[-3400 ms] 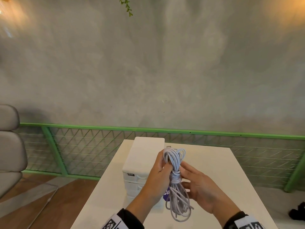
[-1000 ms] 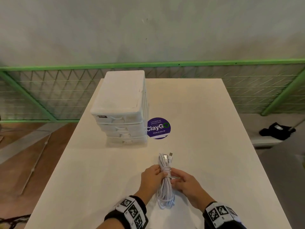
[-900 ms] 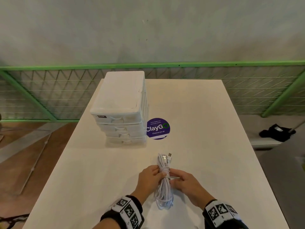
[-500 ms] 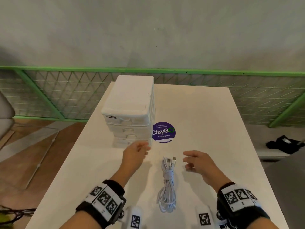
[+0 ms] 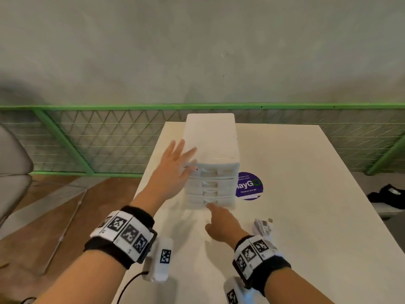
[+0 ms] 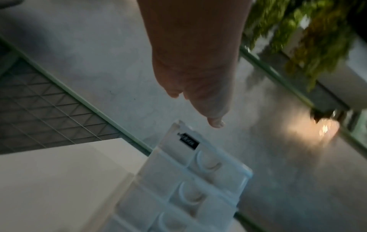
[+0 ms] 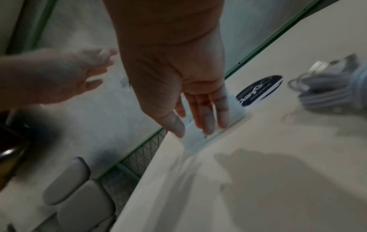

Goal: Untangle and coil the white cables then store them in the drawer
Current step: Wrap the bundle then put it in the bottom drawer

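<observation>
A white stack of small drawers (image 5: pixel 211 145) stands on the white table (image 5: pixel 306 216), its drawers all closed. My left hand (image 5: pixel 175 165) is spread open with straight fingers at the stack's upper left corner (image 6: pixel 184 133). My right hand (image 5: pixel 219 222) reaches low, its straight fingers at the handle of the bottom drawer (image 5: pixel 210 200); in the right wrist view the fingers (image 7: pixel 206 119) lie against the drawer front (image 7: pixel 198 138). The coiled white cable bundle (image 5: pixel 263 227) lies on the table behind my right wrist and is plainer in the right wrist view (image 7: pixel 333 92). Neither hand holds it.
A round purple sticker (image 5: pixel 249 186) lies on the table right of the drawers. A green mesh railing (image 5: pixel 109 139) runs behind the table. A grey chair (image 5: pixel 13 167) stands at the left. A dark object (image 5: pixel 388 196) lies on the floor at the right.
Both hands let go of the coiled cable, which now lies on the table. They moved forward to the drawer stack, left hand to its top corner, right hand to the bottom drawer.
</observation>
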`<state>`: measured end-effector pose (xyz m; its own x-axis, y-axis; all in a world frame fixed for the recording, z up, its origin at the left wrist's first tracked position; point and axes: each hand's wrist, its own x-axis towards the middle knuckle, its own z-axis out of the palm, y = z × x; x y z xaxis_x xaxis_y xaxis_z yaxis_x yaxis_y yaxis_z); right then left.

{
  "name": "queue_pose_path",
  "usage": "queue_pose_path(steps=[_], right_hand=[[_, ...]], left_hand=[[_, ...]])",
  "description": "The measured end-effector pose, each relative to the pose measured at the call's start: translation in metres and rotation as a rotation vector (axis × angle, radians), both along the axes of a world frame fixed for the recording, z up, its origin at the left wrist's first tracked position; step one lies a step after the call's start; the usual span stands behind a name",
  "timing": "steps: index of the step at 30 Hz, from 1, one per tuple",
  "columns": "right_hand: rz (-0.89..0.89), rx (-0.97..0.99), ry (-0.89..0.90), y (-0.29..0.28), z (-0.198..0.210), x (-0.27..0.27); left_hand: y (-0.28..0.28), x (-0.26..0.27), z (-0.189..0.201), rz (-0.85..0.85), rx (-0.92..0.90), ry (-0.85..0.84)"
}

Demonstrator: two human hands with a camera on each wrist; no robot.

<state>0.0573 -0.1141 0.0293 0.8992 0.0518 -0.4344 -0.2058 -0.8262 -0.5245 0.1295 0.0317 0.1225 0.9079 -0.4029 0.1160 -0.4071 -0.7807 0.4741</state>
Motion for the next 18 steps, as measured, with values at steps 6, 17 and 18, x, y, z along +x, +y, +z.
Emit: queue_pose_path(steps=[6,17,18], right_hand=[[-0.081,-0.205,-0.084,0.019,-0.013,0.019],[-0.060,-0.245,-0.105,0.023,-0.005,-0.001],[-0.033,-0.261,-0.105,0.023,-0.004,-0.010]], left_hand=[[0.000,0.005,-0.020,-0.020,0.008,0.027],[-0.012,0.016,-0.021,0.047,-0.090,-0.252],[-0.013,0.017,-0.021,0.050,-0.089,-0.245]])
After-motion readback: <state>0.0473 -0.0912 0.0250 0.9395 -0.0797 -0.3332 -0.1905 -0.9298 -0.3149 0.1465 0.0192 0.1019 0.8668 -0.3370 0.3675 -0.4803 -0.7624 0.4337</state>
